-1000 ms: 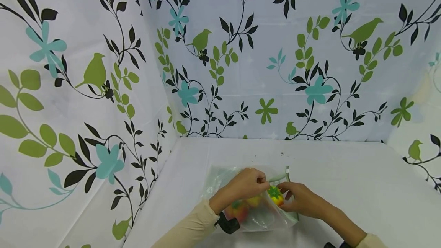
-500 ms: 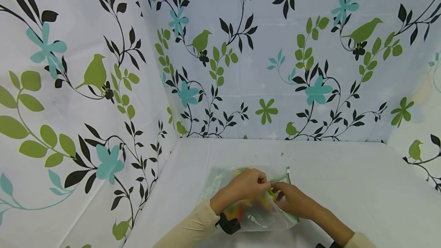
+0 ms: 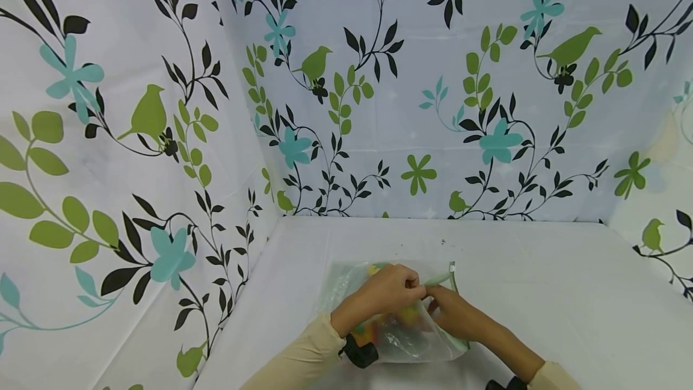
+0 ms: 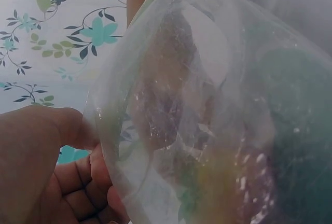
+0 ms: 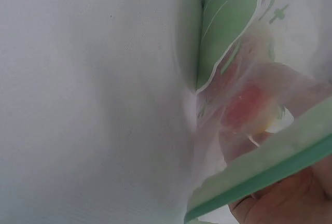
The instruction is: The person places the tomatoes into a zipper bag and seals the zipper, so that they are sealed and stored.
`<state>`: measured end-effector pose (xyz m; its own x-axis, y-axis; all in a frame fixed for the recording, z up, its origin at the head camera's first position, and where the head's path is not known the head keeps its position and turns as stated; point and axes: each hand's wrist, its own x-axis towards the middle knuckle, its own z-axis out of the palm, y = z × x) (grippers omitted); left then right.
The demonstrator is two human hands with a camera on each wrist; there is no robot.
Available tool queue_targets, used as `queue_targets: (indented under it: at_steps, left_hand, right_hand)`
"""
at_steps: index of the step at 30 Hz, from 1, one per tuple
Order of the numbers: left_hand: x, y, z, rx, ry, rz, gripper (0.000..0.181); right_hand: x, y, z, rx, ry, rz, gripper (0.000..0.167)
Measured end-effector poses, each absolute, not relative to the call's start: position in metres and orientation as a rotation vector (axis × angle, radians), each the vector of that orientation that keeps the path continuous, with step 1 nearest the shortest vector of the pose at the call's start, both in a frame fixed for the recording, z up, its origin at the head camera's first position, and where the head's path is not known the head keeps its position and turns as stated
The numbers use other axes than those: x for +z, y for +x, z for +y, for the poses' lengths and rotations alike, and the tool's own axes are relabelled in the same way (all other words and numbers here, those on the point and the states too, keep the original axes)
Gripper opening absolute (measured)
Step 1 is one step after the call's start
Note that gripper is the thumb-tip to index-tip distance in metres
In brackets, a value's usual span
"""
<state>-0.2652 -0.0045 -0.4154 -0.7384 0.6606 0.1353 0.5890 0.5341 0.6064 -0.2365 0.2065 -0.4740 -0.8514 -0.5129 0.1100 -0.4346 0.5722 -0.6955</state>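
Observation:
A clear zip bag with a green-edged mouth lies on the white table, its opening to the right. My left hand pinches the upper edge of that mouth; in the left wrist view its fingers are curled at the plastic. My right hand reaches into the mouth, its fingertips behind the film. Through the film in the right wrist view, those fingers hold a red and yellow fruit, its kind blurred by the plastic. An orange-red fruit shows inside the bag near my left wrist.
The white table extends around the bag. Behind and to the left stand white cloth walls printed with leaves and birds. Black straps circle both wrists. A green printed panel marks the bag.
My right hand has moved left into the bag's mouth, carrying the yellow-orange fruit with a green top, now behind the plastic. My left hand stays at the edge.

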Motion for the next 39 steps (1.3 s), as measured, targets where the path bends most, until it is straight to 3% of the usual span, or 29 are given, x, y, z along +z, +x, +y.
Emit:
queue_targets:
  at_steps: [13,21,31,39]
  left_hand:
    - [-0.412,-0.263,0.000,0.953,1.070,2.664,0.042]
    - [-0.407,-0.261,0.002,0.875,1.043,2.755,0.042]
    - [-0.403,-0.263,0.004,0.791,1.072,2.785,0.021]
    - [-0.394,-0.279,0.010,0.764,1.094,2.788,0.012]
  right_hand:
    - [-0.463,-0.221,0.233,-1.160,-0.750,2.710,0.053]
    - [-0.449,-0.195,0.268,-1.119,-0.522,2.813,0.028]
    - [-0.471,-0.148,0.280,-1.405,-0.189,2.213,0.073]
    - [-0.486,-0.124,0.265,-1.681,-0.244,1.793,0.065]
